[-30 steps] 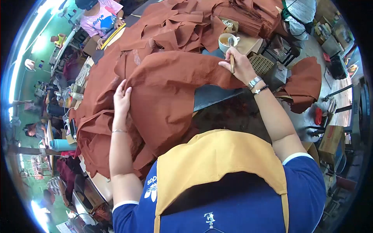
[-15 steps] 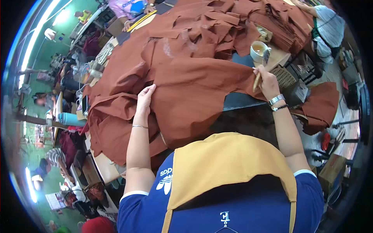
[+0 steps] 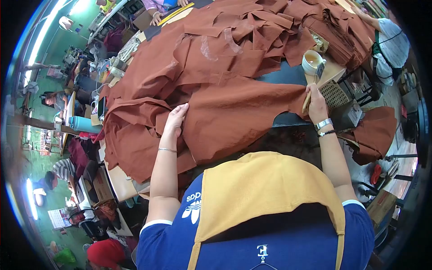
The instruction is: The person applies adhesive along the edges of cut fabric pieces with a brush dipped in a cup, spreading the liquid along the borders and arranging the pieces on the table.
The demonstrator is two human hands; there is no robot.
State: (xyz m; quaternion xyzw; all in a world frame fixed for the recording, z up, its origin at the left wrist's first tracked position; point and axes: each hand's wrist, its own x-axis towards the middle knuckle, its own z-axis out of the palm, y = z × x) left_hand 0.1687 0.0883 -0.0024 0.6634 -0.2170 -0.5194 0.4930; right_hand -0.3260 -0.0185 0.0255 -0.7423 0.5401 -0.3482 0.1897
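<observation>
A rust-brown fabric piece (image 3: 238, 117) is stretched between my two hands above the table's near edge. My left hand (image 3: 177, 118) pinches its upper left edge, fingers pressed together. At the right, my right hand (image 3: 316, 102) is closed around a wooden-handled brush (image 3: 306, 107), and it also grips the fabric's right corner. The brush's flat head points up and away, close to a white cup (image 3: 312, 61) with yellowish liquid inside. More rust-brown fabric (image 3: 148, 121) lies in folds left of my left hand.
Overlapping brown pieces (image 3: 211, 47) cover much of the table, with a thick stack (image 3: 344, 33) at the far right. A woven basket (image 3: 335, 94) stands right of my right hand. Brown fabric (image 3: 373, 132) hangs lower right. Other people work at the far side and left.
The held fabric has shifted slightly and is drawn tauter, its lower edge now higher. My left hand moved a little right and down; my right hand, with the brush, moved slightly right and down.
</observation>
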